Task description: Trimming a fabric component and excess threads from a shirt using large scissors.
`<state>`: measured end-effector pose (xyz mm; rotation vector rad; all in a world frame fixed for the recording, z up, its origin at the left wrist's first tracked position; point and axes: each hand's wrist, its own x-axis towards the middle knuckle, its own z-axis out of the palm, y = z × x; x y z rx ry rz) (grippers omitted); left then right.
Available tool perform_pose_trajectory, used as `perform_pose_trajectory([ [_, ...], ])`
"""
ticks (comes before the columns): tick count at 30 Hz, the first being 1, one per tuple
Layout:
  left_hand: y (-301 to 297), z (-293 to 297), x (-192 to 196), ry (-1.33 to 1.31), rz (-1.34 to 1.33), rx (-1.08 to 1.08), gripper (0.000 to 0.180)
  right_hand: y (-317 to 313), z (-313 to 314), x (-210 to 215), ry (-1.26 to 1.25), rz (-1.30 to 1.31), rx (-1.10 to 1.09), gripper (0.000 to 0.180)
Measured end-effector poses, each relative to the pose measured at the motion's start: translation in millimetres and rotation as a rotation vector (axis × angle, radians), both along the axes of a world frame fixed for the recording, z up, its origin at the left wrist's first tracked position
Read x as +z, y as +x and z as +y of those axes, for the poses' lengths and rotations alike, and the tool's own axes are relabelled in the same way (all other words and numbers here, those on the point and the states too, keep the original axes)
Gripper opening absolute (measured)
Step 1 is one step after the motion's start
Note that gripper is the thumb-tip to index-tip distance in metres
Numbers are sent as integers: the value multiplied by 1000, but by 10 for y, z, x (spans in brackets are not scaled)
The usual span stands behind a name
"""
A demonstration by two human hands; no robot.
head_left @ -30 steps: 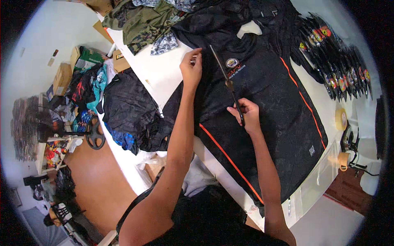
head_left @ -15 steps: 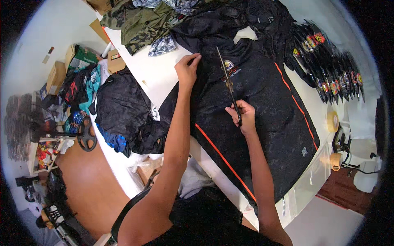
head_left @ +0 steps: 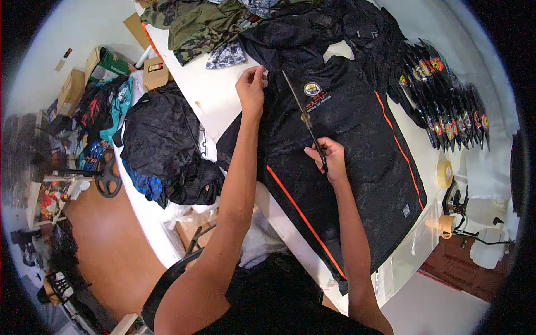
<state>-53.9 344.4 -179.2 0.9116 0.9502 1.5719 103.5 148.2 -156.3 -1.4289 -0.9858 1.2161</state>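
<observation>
A black shirt (head_left: 368,212) with orange piping and a round chest emblem is spread over the white table. My right hand (head_left: 332,159) grips a long pair of scissors (head_left: 305,117) by its dark handles. The blades, nearly closed, point away from me above the shirt, left of the emblem. Beside the shirt's far left edge, my left hand (head_left: 250,92) is closed in a pinch. A small whitish bit (head_left: 265,78) shows at its fingertips, too small to name.
Left of my left arm lies a heap of dark clothes (head_left: 162,139). Camouflage garments (head_left: 204,28) are piled at the back. Several black emblem-marked pieces (head_left: 446,106) lie at the far right, near a tape roll (head_left: 444,173) and an orange-tan mug (head_left: 446,226). A white table edge (head_left: 134,204) borders the brown floor.
My left hand has turned and its fingers have curled in, with a whitish bit now showing. The scissors' tips have swung left, uncovering the chest emblem. The view has shifted slightly.
</observation>
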Motion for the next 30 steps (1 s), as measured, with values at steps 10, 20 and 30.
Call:
perform_pose_trajectory([
  [10, 2, -52, 56, 17, -14, -20, 24, 48, 28, 67, -50, 74, 19, 20],
  [20, -4, -102, 15, 227, 569, 159, 20, 76, 20, 75, -38, 91, -8, 22],
  [30, -27, -45, 29, 75, 137, 18, 18, 72, 35, 114, -32, 65, 10, 24],
])
